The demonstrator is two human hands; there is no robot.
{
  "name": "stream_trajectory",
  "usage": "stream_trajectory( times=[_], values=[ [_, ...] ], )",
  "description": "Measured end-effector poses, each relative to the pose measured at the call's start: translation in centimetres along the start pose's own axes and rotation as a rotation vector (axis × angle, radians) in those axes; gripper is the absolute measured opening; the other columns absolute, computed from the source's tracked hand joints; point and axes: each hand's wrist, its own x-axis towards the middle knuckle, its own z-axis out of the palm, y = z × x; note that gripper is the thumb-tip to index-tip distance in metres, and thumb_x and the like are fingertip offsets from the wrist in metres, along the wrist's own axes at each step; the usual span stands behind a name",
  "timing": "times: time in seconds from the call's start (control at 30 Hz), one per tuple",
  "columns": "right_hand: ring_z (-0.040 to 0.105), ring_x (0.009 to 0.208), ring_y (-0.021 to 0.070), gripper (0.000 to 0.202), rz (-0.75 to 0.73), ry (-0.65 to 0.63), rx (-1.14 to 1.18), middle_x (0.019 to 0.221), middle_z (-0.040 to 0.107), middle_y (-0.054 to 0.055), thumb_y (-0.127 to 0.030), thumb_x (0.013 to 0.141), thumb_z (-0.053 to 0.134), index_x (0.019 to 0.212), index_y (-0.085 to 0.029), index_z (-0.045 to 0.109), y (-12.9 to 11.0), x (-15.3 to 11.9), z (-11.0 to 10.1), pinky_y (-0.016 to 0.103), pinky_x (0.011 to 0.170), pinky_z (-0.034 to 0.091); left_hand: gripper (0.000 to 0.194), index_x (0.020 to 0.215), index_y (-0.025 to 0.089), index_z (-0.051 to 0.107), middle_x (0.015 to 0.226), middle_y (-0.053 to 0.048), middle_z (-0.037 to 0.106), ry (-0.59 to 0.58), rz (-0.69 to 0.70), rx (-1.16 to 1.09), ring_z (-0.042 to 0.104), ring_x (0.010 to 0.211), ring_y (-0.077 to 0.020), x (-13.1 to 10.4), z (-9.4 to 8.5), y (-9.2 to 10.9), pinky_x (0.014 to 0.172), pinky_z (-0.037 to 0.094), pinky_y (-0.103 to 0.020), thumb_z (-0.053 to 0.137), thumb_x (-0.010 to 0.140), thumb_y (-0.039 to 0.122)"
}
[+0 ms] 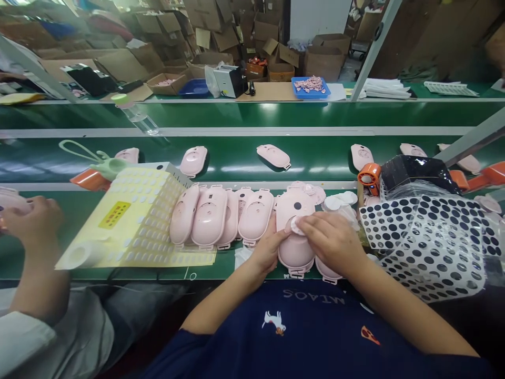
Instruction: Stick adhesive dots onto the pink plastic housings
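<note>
The left hand [265,251] grasps a pink shell [296,255] along its left edge — thumb laid over the front, tip right by the disc, the other fingers mostly hidden from me. The right hand [335,239] has its fingers drawn close together and bent onto a small white disc [295,226], which sits against the shell's face; its thumb I can't make out, nor whether the disc is stuck down. Both forearms angle in from either side of the shell, wrists low, the right hand's back turned up.

The shell is in front of the person's chest, its tabbed end nearest the body. Just left of it stands a row of shells [209,220], and farther left a yellow sheet [118,210]. Right of it, near the right hand, are white pieces [340,200], then a dotted sheet [437,237]. Beyond it runs a green belt [232,158]. Well left of it, a co-worker's hand [41,218] grips a pink part [12,199].
</note>
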Motion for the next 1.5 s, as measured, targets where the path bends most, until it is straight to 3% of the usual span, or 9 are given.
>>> stream_trajectory(
  times=[0.1,0.27,0.53,0.63,0.8,1.0,1.1,1.27,1.5],
  values=[
    [0.064,0.108,0.0261,0.027,-0.099,-0.061,-0.022,0.118,0.074,0.013,-0.011,0.094,0.054,0.116,-0.012,0.069,-0.3,-0.4,-0.4,0.04,0.091,0.053,0.085,0.146,0.021,0.047,0.131,-0.012,0.068,0.013,0.033,0.001,0.062,0.125,-0.0336,-0.1,0.1,0.2,0.109,0.046,-0.048,0.082,0.071,0.038],
    [0.062,0.095,0.023,0.025,-0.043,-0.09,0.012,0.104,0.074,0.011,-0.011,0.096,0.051,0.113,-0.014,0.07,0.2,-0.5,-0.5,0.037,0.084,0.053,0.086,0.144,0.021,0.048,0.13,-0.011,0.07,0.02,0.051,0.025,0.062,0.124,-0.0326,-0.3,0.0,0.2,0.108,0.047,-0.045,0.084,0.068,0.037],
    [0.06,0.094,0.0257,0.03,0.02,-0.17,0.034,0.105,0.071,0.011,-0.015,0.089,0.055,0.114,-0.017,0.07,-0.3,-0.3,-0.5,0.04,0.08,0.049,0.082,0.145,0.022,0.049,0.131,-0.012,0.069,0.002,0.067,0.044,0.06,0.128,-0.0342,-0.7,-0.2,0.2,0.112,0.044,-0.049,0.082,0.072,0.039],
    [0.058,0.088,0.023,0.034,-0.024,-0.167,-0.018,0.1,0.071,0.009,-0.009,0.092,0.052,0.12,-0.017,0.068,-0.2,-0.4,-0.2,0.037,0.076,0.046,0.085,0.145,0.022,0.048,0.131,-0.012,0.068,-0.011,0.058,0.052,0.058,0.13,-0.0347,-0.7,-0.1,0.1,0.112,0.043,-0.049,0.083,0.07,0.04],
    [0.055,0.084,0.0219,0.022,-0.026,-0.197,-0.115,0.093,0.067,0.007,-0.018,0.099,0.054,0.113,-0.021,0.07,-0.2,0.0,-0.4,0.035,0.074,0.041,0.085,0.146,0.022,0.047,0.132,-0.012,0.067,-0.07,0.05,0.059,0.055,0.132,-0.0346,-0.8,0.2,-0.2,0.113,0.042,-0.048,0.083,0.072,0.041],
    [0.052,0.085,0.0245,0.024,0.081,-0.111,-0.16,0.092,0.066,0.01,-0.038,0.097,0.059,0.091,-0.018,0.071,-0.4,-0.2,-0.1,0.037,0.075,0.041,0.086,0.144,0.022,0.047,0.135,-0.013,0.061,-0.074,0.072,0.148,0.054,0.131,-0.0354,-1.1,0.2,-0.4,0.111,0.043,-0.048,0.086,0.069,0.042],
    [0.053,0.084,0.024,0.025,0.111,-0.038,-0.158,0.089,0.066,0.01,-0.035,0.098,0.056,0.083,-0.02,0.068,-0.5,-0.8,0.3,0.037,0.074,0.041,0.085,0.141,0.02,0.048,0.136,-0.014,0.06,-0.056,0.076,0.167,0.055,0.13,-0.0355,-1.2,0.2,-0.5,0.111,0.043,-0.049,0.088,0.068,0.041],
    [0.056,0.094,0.0248,0.016,0.084,-0.027,-0.087,0.097,0.071,0.01,-0.02,0.093,0.053,0.089,-0.019,0.068,-0.5,-1.6,0.4,0.038,0.084,0.043,0.095,0.141,0.021,0.045,0.137,-0.015,0.06,-0.052,0.098,0.209,0.055,0.132,-0.0364,-1.1,0.0,-1.0,0.114,0.04,-0.052,0.093,0.062,0.035],
    [0.059,0.095,0.0241,0.019,0.095,-0.062,-0.113,0.102,0.073,0.009,-0.023,0.098,0.054,0.106,-0.02,0.071,-0.2,-2.1,-0.5,0.038,0.086,0.042,0.083,0.136,0.021,0.048,0.137,-0.014,0.062,-0.133,0.104,0.255,0.058,0.129,-0.0344,-1.2,0.6,-1.0,0.109,0.047,-0.049,0.091,0.066,0.033]
  ],
)
